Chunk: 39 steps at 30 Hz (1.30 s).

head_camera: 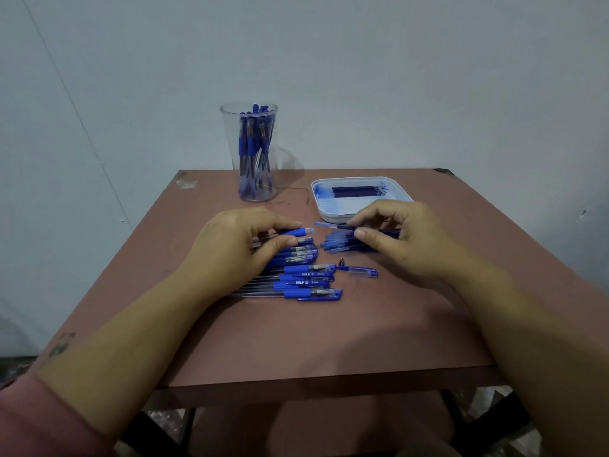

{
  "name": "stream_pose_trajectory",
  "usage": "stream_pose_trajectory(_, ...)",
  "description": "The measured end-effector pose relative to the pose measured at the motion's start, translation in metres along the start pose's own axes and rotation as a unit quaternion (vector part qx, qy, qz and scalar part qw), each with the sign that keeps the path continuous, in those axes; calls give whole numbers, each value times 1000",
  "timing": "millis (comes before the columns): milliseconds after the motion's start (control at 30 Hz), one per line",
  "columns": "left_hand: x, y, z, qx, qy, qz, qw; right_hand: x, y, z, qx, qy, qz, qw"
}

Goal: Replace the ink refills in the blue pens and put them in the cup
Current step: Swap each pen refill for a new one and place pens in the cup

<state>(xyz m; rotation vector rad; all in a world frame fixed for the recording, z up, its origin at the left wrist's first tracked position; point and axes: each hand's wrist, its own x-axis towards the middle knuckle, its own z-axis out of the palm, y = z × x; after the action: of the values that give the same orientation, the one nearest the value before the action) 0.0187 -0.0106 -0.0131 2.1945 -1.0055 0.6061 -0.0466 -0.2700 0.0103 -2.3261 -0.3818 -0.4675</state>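
Observation:
My left hand (237, 240) grips an open blue pen barrel (298, 231) by its rubber grip, its open end pointing right. My right hand (398, 235) pinches a thin ink refill (333, 225), tip aimed left at the barrel, a small gap between them. Under my left hand lies a row of several capped blue pens (306, 282). A heap of refills (339, 244) lies beneath my right hand. A loose pen cap (362, 272) and a small pen tip (341, 261) lie on the table. The clear cup (252, 153) at the back holds several blue pens.
A white ink-stained tray (329, 209) with several dark refills sits at the back right, just behind my right hand. The brown table (313, 334) stands against a pale wall. Its front edge is near my forearms.

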Motion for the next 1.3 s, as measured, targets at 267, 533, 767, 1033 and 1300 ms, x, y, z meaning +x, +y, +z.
stream_pose_trajectory(267, 0, -1, 0, -4, 1, -10, 1000, 0, -1, 1, 5, -8, 1, 1000)
stream_pose_trajectory(533, 0, 0, 1, -2, -4, -18, 1000, -2, -3, 3, 34, -53, 16, 998)
stream_pose_trajectory(767, 0, 1, 2, -17, -7, -28, 999, -2, -3, 2, 42, -70, 14, 997)
stream_pose_trajectory(1033, 0, 2, 2, -39, -4, -33, 999, 0, -1, 3, 20, -76, -5, 997)
stream_pose_trajectory(1300, 0, 2, -1, 11, -27, 12, 999, 4, 8, 10, -111, 17, -109, 988)
